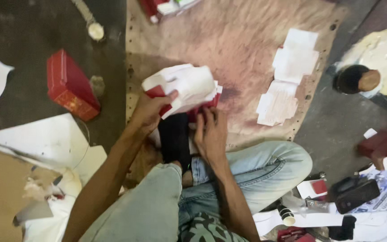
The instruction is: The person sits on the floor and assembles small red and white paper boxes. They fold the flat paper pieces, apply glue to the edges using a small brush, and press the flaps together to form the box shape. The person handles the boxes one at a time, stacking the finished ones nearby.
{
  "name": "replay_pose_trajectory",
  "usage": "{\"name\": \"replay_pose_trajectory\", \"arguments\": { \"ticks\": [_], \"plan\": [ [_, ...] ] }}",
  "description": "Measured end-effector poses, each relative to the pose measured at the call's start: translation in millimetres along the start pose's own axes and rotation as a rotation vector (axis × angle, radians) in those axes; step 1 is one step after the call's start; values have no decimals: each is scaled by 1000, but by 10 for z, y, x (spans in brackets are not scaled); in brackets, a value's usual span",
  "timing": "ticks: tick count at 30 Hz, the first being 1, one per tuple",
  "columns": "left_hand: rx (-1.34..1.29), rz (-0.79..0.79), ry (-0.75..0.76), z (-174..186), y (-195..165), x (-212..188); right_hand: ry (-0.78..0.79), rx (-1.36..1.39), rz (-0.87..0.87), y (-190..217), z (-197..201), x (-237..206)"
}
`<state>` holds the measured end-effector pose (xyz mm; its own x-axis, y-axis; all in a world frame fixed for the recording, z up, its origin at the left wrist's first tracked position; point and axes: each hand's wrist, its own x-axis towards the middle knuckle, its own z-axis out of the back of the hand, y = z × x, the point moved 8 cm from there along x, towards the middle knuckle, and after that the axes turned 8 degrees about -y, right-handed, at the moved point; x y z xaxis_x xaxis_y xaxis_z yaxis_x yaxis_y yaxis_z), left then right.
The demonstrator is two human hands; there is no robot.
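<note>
Jeans-clad knees (157, 201) fill the bottom edge, cut off below. Above them the left hand (151, 112) pinches a stack of white and red papers (187, 87), fingers closed on its edge. Right hand (211, 134) touches the stack's underside; its grip is hidden, perhaps loosely curled. Paper sheets (287, 76) lie apart on the mat (238, 36).

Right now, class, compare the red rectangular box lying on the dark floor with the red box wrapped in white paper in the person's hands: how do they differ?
The red rectangular box on the floor lies alone, untouched; the paper-wrapped red box is gripped by the left hand and touched by the right hand. The floor box shows bare red sides; the held one is mostly hidden under white paper. Both are red.
</note>
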<state>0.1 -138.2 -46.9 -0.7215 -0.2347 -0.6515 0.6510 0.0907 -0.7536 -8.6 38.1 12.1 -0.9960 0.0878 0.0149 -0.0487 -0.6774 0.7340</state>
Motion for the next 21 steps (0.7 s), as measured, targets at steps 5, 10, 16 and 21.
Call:
{"name": "replay_pose_trajectory", "arguments": {
  "ticks": [5,10,16,21],
  "plan": [
    [-189,27,53,55,-252,386,-125,114,25,9,86,20],
    [120,-389,-8,38,-500,298,-118,89,8,-19,75,39],
    [-36,-59,-42,26,-274,321,0,5,-29,-39,-20,26],
    [-229,13,-17,-19,-220,274,-28,35,-54,-35,12,10]
  ]
}}
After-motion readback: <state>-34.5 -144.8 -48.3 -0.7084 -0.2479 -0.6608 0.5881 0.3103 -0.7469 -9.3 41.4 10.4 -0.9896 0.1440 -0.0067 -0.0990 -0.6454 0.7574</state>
